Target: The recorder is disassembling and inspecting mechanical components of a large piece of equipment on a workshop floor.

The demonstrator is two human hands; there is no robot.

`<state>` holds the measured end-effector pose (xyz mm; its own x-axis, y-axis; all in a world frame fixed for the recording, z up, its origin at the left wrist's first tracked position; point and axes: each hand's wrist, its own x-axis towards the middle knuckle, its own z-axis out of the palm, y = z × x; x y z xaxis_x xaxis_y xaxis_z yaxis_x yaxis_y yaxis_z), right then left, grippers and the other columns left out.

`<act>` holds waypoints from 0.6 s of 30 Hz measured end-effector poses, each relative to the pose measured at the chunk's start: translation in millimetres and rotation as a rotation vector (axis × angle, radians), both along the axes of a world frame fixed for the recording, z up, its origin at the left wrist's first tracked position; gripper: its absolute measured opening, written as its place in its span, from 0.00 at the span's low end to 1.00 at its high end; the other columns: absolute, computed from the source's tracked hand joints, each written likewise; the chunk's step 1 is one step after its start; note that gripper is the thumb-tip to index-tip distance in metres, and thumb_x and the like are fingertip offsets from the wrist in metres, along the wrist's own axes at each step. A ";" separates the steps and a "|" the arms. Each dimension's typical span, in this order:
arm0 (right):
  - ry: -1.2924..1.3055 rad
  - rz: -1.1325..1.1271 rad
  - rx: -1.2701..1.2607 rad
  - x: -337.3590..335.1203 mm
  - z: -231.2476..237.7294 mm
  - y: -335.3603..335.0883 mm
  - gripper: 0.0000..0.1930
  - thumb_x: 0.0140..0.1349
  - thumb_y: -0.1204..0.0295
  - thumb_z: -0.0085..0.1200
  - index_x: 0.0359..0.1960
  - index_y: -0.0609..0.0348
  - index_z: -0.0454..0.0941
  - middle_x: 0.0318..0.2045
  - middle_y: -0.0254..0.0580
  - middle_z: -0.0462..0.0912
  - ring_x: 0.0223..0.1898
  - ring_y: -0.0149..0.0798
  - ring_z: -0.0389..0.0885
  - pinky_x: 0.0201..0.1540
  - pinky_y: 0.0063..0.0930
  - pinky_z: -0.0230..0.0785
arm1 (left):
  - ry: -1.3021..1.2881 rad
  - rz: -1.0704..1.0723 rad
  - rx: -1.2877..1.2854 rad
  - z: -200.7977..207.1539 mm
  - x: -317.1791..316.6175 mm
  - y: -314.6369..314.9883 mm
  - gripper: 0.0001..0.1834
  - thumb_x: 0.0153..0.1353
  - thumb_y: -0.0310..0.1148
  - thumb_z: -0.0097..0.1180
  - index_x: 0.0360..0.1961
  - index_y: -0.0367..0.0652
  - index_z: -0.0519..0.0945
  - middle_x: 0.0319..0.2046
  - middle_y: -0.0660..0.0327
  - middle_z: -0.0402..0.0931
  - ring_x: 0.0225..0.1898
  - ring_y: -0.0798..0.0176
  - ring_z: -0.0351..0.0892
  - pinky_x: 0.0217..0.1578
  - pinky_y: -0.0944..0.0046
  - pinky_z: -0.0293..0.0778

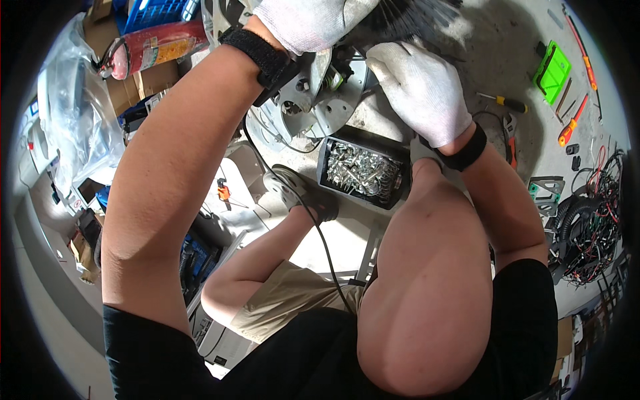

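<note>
At the top edge, my left hand [312, 23] in a white work glove is above a metal assembly of round, holed plates [320, 110]. Its fingers look curled, but the frame edge cuts them off. My right hand [420, 90], in a matching soiled glove, is closed just right of the assembly, with its fingertips turned away. What either hand grips is hidden. Beyond them is a black, ribbed or bristly thing [403, 19], partly out of frame. Below the assembly stands a black box [325, 175] filled with small silvery bolts or fasteners [363, 170].
On the floor at right lie a yellow-black screwdriver [510, 103], red-handled pliers or wrench [511, 140], a green tray [552, 72], orange-handled screwdrivers [572, 127] and tangled cables [590, 227]. A clear plastic bag [80, 120] and red package [163, 50] are at left. A black cable [313, 213] crosses my legs.
</note>
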<state>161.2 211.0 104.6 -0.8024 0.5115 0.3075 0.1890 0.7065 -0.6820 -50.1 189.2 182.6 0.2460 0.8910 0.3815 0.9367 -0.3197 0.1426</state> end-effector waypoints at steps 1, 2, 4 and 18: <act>0.003 -0.002 -0.005 0.1 0.5 0.1 0.06 0.69 0.64 0.57 0.38 0.49 0.83 0.29 0.41 0.85 0.33 0.46 0.87 0.34 0.38 0.78 | 0.006 0.009 -0.025 0.3 -0.1 -0.5 0.08 0.62 0.33 0.60 0.28 0.41 0.82 0.30 0.52 0.78 0.36 0.45 0.74 0.39 0.48 0.69; -0.039 0.011 -0.024 0.9 1.2 0.2 0.06 0.69 0.65 0.57 0.40 0.51 0.83 0.32 0.41 0.86 0.35 0.47 0.86 0.37 0.38 0.79 | 0.011 0.018 -0.050 0.7 -0.3 -1.2 0.08 0.62 0.33 0.60 0.28 0.41 0.82 0.30 0.52 0.78 0.35 0.45 0.74 0.38 0.48 0.69; -0.136 0.033 -0.071 4.2 3.6 -0.1 0.07 0.69 0.67 0.58 0.44 0.53 0.84 0.38 0.42 0.88 0.41 0.51 0.86 0.43 0.40 0.80 | 0.009 0.023 -0.068 1.0 -0.1 -1.6 0.08 0.62 0.33 0.60 0.27 0.42 0.82 0.29 0.52 0.77 0.35 0.45 0.74 0.38 0.48 0.68; -0.159 0.071 0.014 4.9 12.1 -0.8 0.06 0.66 0.70 0.58 0.41 0.53 0.84 0.36 0.39 0.87 0.38 0.47 0.86 0.43 0.37 0.80 | -0.006 0.016 -0.075 -0.9 -1.1 -1.8 0.08 0.62 0.34 0.60 0.29 0.42 0.83 0.30 0.52 0.78 0.36 0.45 0.74 0.38 0.47 0.69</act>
